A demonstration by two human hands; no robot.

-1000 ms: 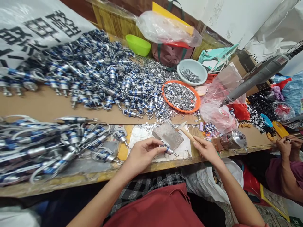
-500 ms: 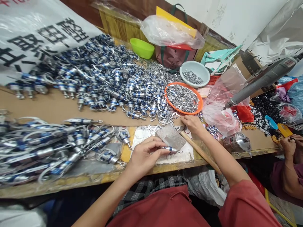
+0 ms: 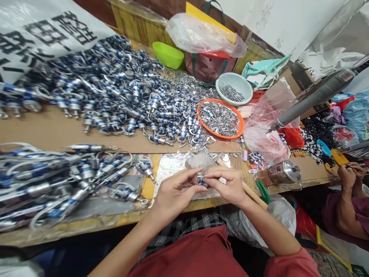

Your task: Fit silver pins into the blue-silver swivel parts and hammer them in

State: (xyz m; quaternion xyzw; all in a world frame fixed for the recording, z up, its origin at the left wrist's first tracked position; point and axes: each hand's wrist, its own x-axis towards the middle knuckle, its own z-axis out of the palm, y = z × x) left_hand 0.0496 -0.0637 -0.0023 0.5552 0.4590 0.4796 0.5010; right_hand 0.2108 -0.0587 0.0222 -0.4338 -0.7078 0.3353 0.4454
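Blue-silver part (image 3: 203,181) — mostly hidden between 2 hands (image 3: 173,192) (image 3: 232,187).

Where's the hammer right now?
In the head view, the hammer lies right of centre on the table, its head beside the grey block, its handle passing beneath the right hand toward the near edge.

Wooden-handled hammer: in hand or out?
Out: hammer lies on wooden bench; left hand and right hand meet at a blue-silver metal part.
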